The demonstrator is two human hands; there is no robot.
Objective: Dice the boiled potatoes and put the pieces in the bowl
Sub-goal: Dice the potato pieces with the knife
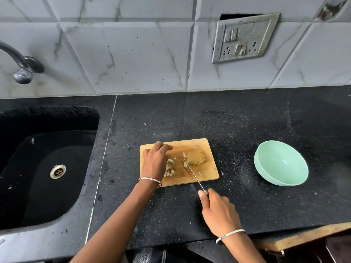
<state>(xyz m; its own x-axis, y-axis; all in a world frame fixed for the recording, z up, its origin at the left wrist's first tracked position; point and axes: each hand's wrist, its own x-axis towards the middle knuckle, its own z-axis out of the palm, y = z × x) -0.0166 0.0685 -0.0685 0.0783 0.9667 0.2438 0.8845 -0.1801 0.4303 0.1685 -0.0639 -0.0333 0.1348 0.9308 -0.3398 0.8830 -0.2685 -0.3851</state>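
- Right hand [218,211] grips knife [191,172] — tip against uncut potato [195,158] on board [193,144], probably set for slicing.
- Left hand [155,160] cupped over cubes [170,168], likely clearing room — grip unclear.
- Bowl [281,164] beside board, empty.

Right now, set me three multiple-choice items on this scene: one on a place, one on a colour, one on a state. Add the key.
1. On which side of the board is the bowl? A right; B left; C on top of it.
2. The bowl's colour? A red; B pale green; C black.
3. The right hand is: A empty; B gripping a potato; C gripping the knife.

Key: A, the bowl stands past the board's right edge; B, it is mint all over; C, the fingers curl round the handle.
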